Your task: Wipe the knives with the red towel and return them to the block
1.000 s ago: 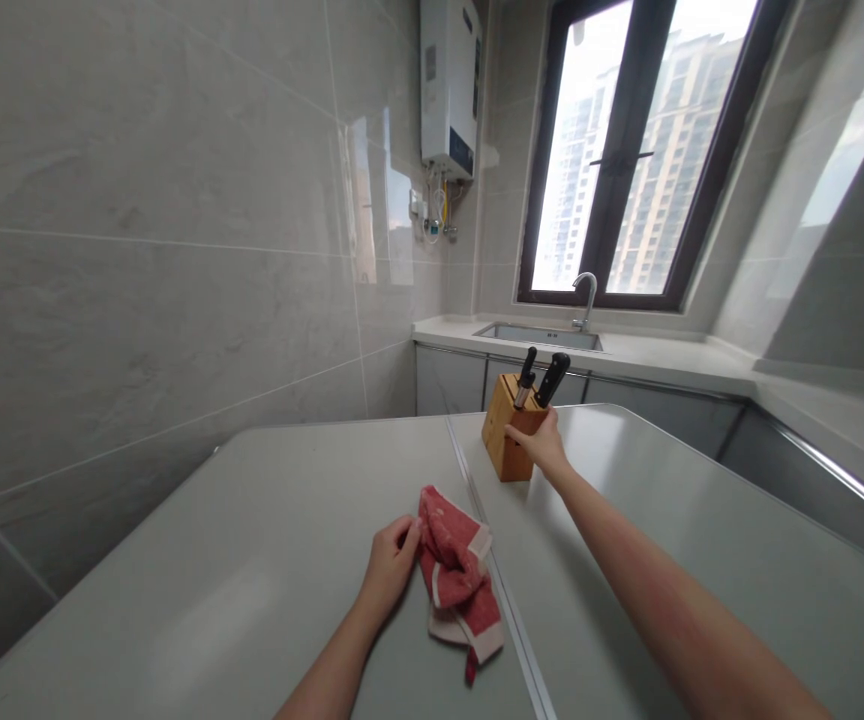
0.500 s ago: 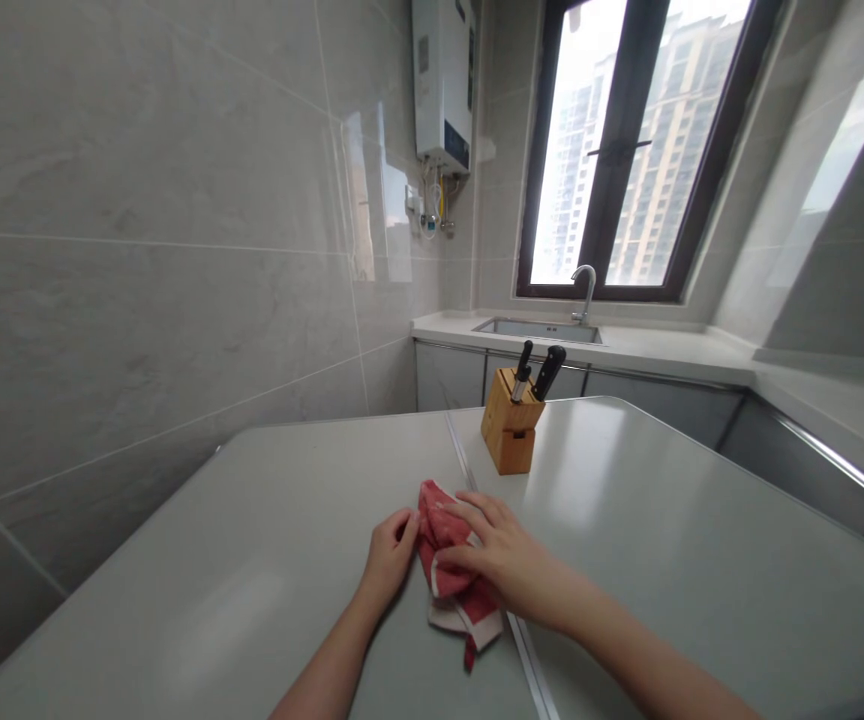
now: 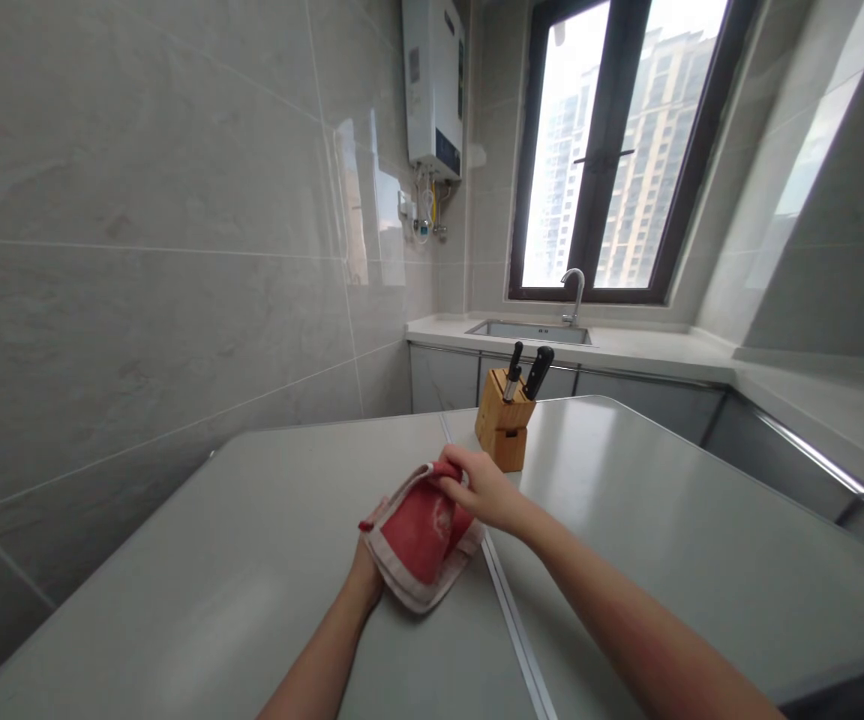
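A red towel with a pale border [image 3: 417, 530] is lifted off the table in front of me, its lower edge hanging toward me. My right hand [image 3: 477, 487] is closed on the towel's upper edge, thumb and fingers pinching the cloth. At the towel's left side, my left hand [image 3: 367, 568] is mostly covered by the cloth. Its fingers are hidden, so I cannot see whether they grip anything. Just beyond my right hand stands a wooden knife block [image 3: 503, 425] with black-handled knives [image 3: 538, 372] in it.
The pale table [image 3: 252, 560] has a metal seam strip [image 3: 514, 630] running away from me under the towel. Past it are a counter [image 3: 642, 343], a sink [image 3: 529, 330] and a tap [image 3: 574, 290]. A tiled wall [image 3: 177, 330] rises on the left.
The crumpled towel has been raised and spread open, now covering much of my left hand. My right hand has gone from resting on the cloth to pinching its upper edge.
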The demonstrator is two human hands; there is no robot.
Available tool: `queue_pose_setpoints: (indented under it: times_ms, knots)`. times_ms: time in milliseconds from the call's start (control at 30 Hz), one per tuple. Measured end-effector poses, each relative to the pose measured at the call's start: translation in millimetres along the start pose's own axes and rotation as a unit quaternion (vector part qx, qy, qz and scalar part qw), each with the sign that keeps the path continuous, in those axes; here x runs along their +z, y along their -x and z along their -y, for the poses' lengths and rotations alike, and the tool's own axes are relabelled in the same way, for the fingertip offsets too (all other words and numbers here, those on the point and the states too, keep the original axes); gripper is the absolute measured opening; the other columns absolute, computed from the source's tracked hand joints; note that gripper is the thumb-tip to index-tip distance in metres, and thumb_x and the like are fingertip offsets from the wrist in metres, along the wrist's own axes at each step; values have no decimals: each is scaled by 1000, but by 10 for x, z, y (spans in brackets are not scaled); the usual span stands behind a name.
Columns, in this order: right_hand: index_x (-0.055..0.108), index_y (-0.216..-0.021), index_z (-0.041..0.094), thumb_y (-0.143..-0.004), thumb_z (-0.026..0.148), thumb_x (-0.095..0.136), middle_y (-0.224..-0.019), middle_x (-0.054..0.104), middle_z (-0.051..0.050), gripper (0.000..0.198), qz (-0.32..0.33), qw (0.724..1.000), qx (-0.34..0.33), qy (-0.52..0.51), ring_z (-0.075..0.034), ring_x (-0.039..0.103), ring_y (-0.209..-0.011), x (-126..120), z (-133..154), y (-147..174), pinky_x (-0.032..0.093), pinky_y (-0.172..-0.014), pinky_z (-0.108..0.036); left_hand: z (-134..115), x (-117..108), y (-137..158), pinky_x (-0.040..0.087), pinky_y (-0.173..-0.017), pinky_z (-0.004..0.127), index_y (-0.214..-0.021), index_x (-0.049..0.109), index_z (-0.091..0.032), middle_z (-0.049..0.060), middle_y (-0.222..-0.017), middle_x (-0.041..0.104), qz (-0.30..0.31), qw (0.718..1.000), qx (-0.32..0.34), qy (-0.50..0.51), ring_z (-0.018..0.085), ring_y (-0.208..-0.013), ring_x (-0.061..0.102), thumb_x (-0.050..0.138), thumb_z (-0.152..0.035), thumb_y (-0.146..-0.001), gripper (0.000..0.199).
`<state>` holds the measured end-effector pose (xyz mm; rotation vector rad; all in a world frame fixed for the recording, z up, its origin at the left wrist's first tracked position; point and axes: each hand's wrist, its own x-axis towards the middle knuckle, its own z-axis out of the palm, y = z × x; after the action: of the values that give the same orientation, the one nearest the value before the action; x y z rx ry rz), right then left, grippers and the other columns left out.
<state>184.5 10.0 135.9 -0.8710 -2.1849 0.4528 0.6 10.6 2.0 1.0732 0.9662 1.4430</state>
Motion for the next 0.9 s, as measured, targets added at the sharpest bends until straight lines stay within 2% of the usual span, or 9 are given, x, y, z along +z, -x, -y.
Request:
queue_pose_setpoints:
  times_ms: [100,200,267,367,467,533,733,833,900]
  knots:
    - [48,-70,21,-79,22,51,-59,45,6,9,-64,998,11,-18,-11,43,-56,-21,36,-136,31,-55,-22,-152,-52,35,43,-87,41,-106,63,-14,13,-94,69,57,989,-34,133,27,-92,63,28,-71,-81,72]
    - [49,-68,21,-78,26,53,-58,44,6,12,-116,993,31,-15,-11,43,-56,-33,49,-223,31,-56,-22,-352,-99,98,41,-93,43,-115,59,-12,17,-109,66,100,972,-25,209,30,-105,59,30,-77,-76,81]
    - [49,-66,20,-78,27,54,-59,46,6,14,-135,990,42,-11,-11,44,-57,-48,64,-243,32,-56,-22,-447,-103,128,43,-91,41,-116,59,-13,15,-112,65,86,982,-1,169,29,-105,59,50,-67,-75,68]
    - [50,-67,20,-78,26,54,-59,48,5,13,-141,989,41,-13,-11,45,-57,-107,133,-216,33,-57,-22,-535,-70,156,47,-84,34,-111,61,-15,11,-108,67,31,996,44,64,26,-98,62,73,-40,-69,51]
    - [52,-67,20,-78,25,54,-59,48,5,12,-133,991,20,-13,-11,45,-57,-239,292,-122,34,-57,-22,-656,-7,216,48,-81,32,-104,64,-14,9,-102,70,-9,996,90,19,24,-92,63,74,-36,-67,44]
    - [55,-71,20,-79,25,54,-60,50,5,10,-123,992,9,-11,-10,44,-56,-372,444,-29,34,-55,-22,-796,48,293,48,-83,32,-102,65,-15,8,-100,70,-13,994,112,11,24,-93,63,74,-36,-68,41]
    - [55,-72,21,-80,29,56,-60,50,3,11,-155,986,33,-40,-11,45,-55,-783,856,207,36,-51,-22,-1334,227,544,48,-84,32,-101,66,-15,8,-100,70,33,988,152,-4,25,-94,62,72,-30,-71,34]
    - [55,-71,21,-80,33,56,-62,49,3,15,-125,987,63,-76,-12,46,-58,-831,826,215,37,-51,-22,-1451,270,537,48,-83,33,-100,66,-14,8,-99,70,32,988,150,-10,25,-93,62,73,-30,-69,35]
    - [52,-69,20,-79,36,56,-62,46,3,19,-109,984,78,-119,-11,45,-57,-772,669,195,37,-49,-20,-1419,271,470,48,-82,32,-100,66,-13,8,-98,70,26,990,138,-20,25,-91,62,73,-31,-68,37]
